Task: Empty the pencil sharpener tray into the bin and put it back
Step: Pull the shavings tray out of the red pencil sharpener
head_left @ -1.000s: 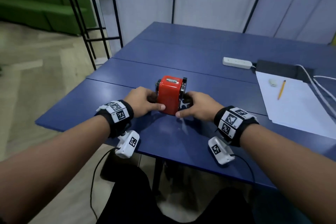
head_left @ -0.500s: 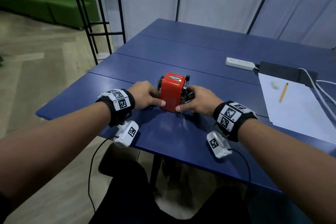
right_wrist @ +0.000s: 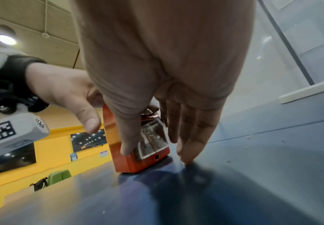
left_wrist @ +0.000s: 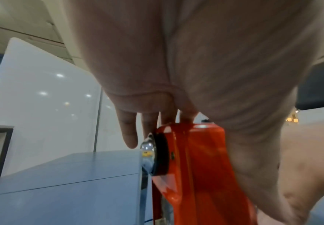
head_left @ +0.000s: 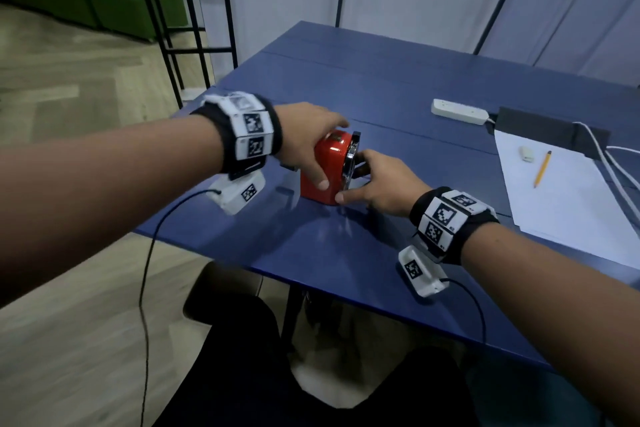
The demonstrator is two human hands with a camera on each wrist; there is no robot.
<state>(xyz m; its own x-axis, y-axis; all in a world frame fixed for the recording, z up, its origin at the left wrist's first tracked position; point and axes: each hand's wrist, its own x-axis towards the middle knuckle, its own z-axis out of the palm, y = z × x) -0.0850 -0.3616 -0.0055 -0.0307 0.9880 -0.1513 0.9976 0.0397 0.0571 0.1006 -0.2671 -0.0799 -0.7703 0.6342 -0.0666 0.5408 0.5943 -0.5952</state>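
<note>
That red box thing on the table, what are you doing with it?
It's a red pencil sharpener on the blue table. The left hand grips its top to steady it. The right hand is at the side with the clear shavings tray, thumb on the sharpener's corner. The tray sits in the sharpener, with shavings inside, so nothing is emptied yet. A pencil and eraser lie on paper nearby.
</note>
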